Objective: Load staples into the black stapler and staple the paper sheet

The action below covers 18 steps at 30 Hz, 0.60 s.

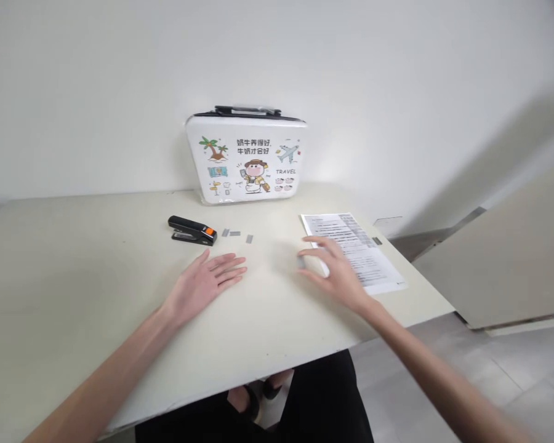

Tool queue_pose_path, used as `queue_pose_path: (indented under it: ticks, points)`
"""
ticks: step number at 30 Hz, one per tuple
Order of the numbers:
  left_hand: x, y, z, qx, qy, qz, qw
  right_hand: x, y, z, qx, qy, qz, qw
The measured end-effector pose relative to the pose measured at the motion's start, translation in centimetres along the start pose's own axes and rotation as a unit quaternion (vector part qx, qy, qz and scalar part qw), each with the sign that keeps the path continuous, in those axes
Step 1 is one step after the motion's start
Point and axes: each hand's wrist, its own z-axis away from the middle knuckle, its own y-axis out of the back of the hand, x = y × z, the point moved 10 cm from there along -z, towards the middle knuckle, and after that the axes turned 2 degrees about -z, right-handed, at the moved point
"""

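My left hand (205,283) rests palm up on the table with its fingers stretched out, holding nothing. Just beyond its fingertips are a black stapler (192,231) with an orange mark and, beside it, several small grey strips of staples (235,234). My right hand (335,274) is over the near left part of a printed sheet of paper (373,264). Between its thumb and fingers is a small grey strip of staples (301,262), somewhat blurred by motion.
A white carry case (249,163) with cartoon prints stands upright against the wall at the back of the table (74,264). Another grey strip (377,241) lies by the paper's right edge. To the right, beyond the table edge, stands a pale panel (498,264).
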Motion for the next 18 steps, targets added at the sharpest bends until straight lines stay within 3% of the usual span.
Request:
queue_pose_path:
  ticks: [5, 8, 13, 18]
  points:
    - [0.1, 0.9, -0.5, 0.034, 0.02, -0.027, 0.999, 13.7, 11.0, 5.6, 0.048, -0.125, 0.113, 0.985]
    - [0.2, 1.3, -0.5, 0.073, 0.024, -0.016, 0.997, 20.0, 14.5, 8.2, 0.047, -0.18, 0.156, 0.97]
    - [0.6, 1.4, -0.3, 0.12, 0.013, 0.003, 0.993, 25.6, 14.6, 9.8, 0.008, -0.235, 0.13, 0.963]
    - [0.9, 1.6, 0.5, 0.138, -0.022, 0.02, 0.99, 25.5, 14.6, 10.7, 0.028, -0.263, 0.073, 0.962]
